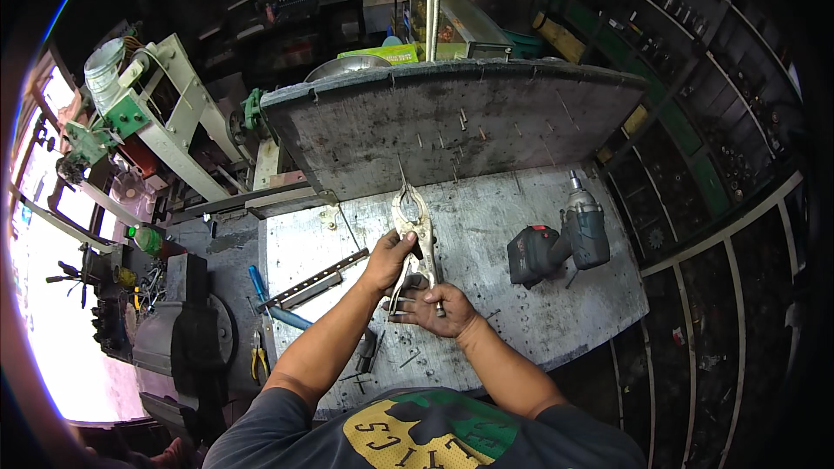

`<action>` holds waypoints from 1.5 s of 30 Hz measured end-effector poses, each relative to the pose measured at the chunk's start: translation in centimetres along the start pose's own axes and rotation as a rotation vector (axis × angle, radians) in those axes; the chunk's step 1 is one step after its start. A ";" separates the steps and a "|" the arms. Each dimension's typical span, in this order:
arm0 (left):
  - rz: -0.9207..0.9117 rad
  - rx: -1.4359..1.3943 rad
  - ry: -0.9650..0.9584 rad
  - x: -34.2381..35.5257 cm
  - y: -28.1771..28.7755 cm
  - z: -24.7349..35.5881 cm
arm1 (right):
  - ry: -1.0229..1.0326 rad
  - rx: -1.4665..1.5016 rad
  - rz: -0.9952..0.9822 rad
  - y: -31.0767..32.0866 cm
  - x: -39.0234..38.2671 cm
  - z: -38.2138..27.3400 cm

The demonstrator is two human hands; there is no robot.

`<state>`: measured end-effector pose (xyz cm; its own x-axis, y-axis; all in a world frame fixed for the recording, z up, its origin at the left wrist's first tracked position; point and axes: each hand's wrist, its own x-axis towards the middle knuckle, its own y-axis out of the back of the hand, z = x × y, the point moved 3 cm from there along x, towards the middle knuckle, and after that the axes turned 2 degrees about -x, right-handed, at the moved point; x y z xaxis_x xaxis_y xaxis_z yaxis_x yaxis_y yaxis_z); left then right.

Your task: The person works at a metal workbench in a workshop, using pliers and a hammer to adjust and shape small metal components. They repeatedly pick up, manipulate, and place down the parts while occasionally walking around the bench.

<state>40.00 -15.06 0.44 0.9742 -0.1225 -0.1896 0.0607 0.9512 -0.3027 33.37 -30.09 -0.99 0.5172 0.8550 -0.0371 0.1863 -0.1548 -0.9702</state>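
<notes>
Near the bench's middle, my left hand (388, 262) grips silver locking clamp pliers (413, 219), thumb across the body, jaws pointing toward the dark upright metal board (460, 122). My right hand (443, 313) holds the pliers' lower end by the handles and screw, fingers curled loosely. The pliers' tips are close to the board's lower face. Around them on the worn metal benchtop (547, 313) are a cordless impact driver (573, 234) at right, a slotted metal bar (317, 278), blue-handled tools (287, 313) and some small rods.
A bench vise (174, 339), yellow-handled pliers (259, 363), a green-capped bottle (152, 243) and a green-and-white machine (148, 104) stand at left. A bright opening lies beyond. Shelving (695, 122) lines the right side. Clutter fills the space behind the board.
</notes>
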 end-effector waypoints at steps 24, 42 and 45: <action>-0.188 -0.495 0.325 0.1 -2.5 -0.2 | 0.016 -1.396 0.751 -0.5 -6.7 0.1; -0.149 -0.413 0.356 0.0 -2.0 0.1 | 0.080 -0.705 0.646 -2.2 -6.8 1.0; -0.140 -0.416 0.352 0.2 -1.8 -0.3 | -0.003 -0.247 0.444 -2.2 -6.5 0.9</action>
<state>40.02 -16.88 0.68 0.8271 -0.3948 -0.4001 0.0239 0.7358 -0.6767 28.85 -34.91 1.21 0.5891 0.6814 -0.4343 0.1408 -0.6158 -0.7752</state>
